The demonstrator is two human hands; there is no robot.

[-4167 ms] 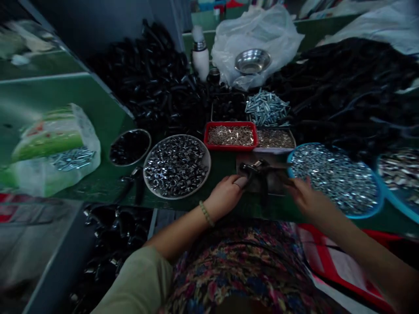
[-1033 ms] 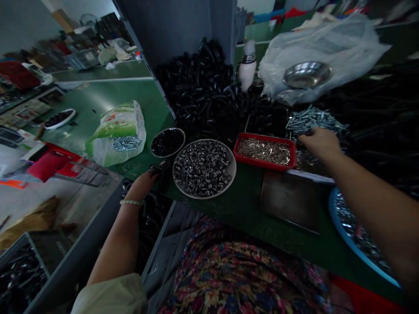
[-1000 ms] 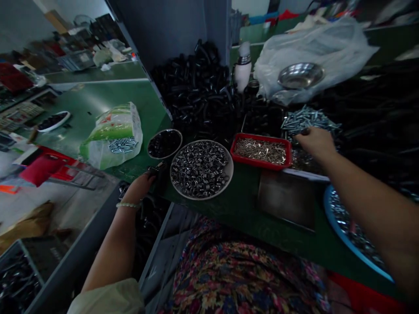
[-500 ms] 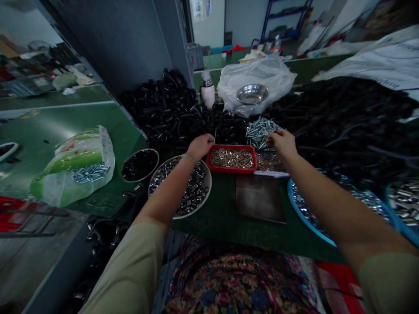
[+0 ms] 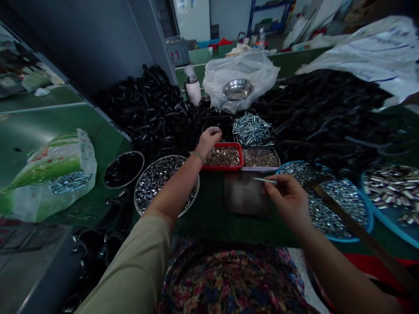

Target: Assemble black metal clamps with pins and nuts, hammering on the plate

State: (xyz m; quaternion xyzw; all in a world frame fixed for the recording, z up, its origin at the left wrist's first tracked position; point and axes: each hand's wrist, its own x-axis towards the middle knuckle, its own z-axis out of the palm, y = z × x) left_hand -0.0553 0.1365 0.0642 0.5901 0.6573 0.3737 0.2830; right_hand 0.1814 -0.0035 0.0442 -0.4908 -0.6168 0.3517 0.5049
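My right hand (image 5: 290, 200) pinches a thin silvery screw (image 5: 264, 180) between thumb and fingers, above a flat dark metal plate (image 5: 245, 196). Behind a red tray (image 5: 242, 159) of small brassy pins, my left hand (image 5: 209, 139) reaches down to a container of black parts (image 5: 225, 131). Its fingers are drawn together, and whatever is in them is hidden. A heap of long silvery screws (image 5: 252, 130) lies to the right of the left hand. In front of that heap is a tray of tiny metal pieces (image 5: 260, 158).
A bowl of shiny metal parts (image 5: 157, 181) and a smaller bowl of black pieces (image 5: 124, 169) stand left. At right, a hammer (image 5: 340, 209) lies across a blue basin (image 5: 369, 218). Black parts (image 5: 147, 109) pile up behind, beside a pale flask (image 5: 193, 89).
My right hand has come back from the screw heap toward me, now with a screw in its fingers. My left hand stays behind the red tray, and the view has shifted right.
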